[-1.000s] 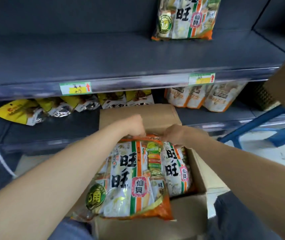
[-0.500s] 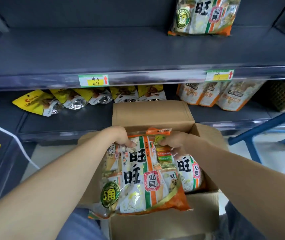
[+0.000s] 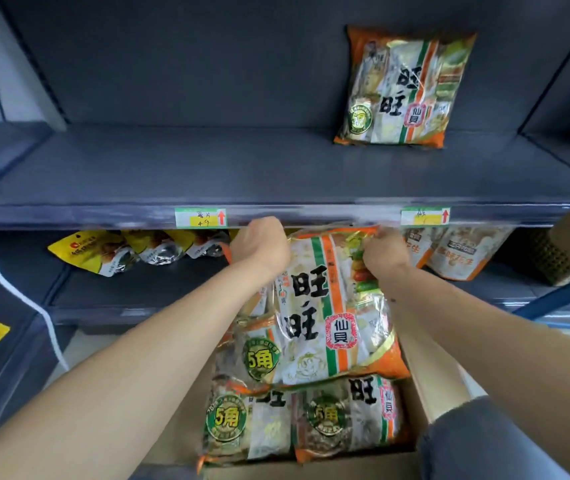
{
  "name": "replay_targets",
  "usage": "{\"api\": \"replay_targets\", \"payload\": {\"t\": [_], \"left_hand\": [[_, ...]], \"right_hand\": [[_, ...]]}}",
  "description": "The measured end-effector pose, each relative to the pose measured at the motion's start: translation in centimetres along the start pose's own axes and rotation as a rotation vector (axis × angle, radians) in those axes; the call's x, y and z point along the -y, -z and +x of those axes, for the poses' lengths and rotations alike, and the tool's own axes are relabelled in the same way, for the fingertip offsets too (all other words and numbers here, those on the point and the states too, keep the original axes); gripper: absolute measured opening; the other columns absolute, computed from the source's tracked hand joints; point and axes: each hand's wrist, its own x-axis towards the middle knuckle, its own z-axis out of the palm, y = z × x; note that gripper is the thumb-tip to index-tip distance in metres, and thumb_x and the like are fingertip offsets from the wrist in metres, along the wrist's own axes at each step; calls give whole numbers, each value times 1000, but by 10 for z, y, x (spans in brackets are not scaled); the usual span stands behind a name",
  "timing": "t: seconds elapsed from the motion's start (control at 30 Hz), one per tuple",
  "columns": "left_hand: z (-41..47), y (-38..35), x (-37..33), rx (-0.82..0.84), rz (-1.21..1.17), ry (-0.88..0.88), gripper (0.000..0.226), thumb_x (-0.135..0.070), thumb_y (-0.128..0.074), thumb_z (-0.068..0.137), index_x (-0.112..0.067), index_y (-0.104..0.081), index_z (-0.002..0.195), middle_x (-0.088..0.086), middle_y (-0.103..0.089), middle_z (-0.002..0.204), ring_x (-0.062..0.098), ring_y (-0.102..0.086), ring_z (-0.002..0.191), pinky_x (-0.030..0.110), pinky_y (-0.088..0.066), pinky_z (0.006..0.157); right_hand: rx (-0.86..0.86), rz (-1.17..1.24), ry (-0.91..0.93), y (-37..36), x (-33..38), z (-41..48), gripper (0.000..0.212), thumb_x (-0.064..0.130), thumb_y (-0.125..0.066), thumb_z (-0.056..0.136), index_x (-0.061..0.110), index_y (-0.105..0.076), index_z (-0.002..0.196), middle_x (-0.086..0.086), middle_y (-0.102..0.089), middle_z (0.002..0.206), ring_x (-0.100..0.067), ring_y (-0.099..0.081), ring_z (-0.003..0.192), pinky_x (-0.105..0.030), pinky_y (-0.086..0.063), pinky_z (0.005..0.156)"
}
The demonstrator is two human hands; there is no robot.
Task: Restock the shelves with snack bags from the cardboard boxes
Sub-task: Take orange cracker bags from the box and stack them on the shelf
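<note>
Grey shelves [image 3: 207,168], left hand [image 3: 259,247] and right hand [image 3: 383,252] gripping snack bag [image 3: 314,306] top, above cardboard box [image 3: 432,393].

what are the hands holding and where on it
Both grip one orange-and-white snack bag by its top edge: left hand at the left corner, right hand at the right.

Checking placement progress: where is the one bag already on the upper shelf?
In the head view, the bag stands right of centre on the upper shelf, against the back panel, just above the right price tag.
</note>
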Motion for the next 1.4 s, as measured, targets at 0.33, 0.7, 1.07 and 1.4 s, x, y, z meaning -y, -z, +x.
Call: {"api": "replay_targets", "payload": {"t": [0.33,0.7,1.07,1.4], "left_hand": [[61,79,-72,-574,-722,-53,71,-22,-65,86,-14,-24,144,8,-18,150,29,-29,134,42,-36,107],[159,63,-160,-253,-1330,-29,52,-9,-78,74,-14,-45,113,2,-58,115,19,-60,102,35,-51,82],[224,11,-195,-233,-857,-60,72,-31,-70,83,-33,-26,140,9,-26,134,32,-39,124,39,-35,106],[252,12,-206,-243,-855,-112,72,-5,-54,88,-43,-24,141,11,-49,124,28,-59,103,46,-55,86]], "right_hand": [[-315,412,263,99,116,53,19,6,-40,97,11,-47,79,-2,-35,70,-14,-34,62,-24,-31,51],[-163,520,342,169,137,141,6,23,-53,97,18,-57,95,0,-69,90,-15,-69,77,-27,-57,59],[-31,57,133,144,71,234,88,17,-70,83,30,-15,150,-13,-42,142,-27,-59,100,-39,-55,75],[-121,97,111,137,71,253,83,21,-66,88,17,-13,152,-10,-36,148,-28,-50,121,-30,-42,80]]}}
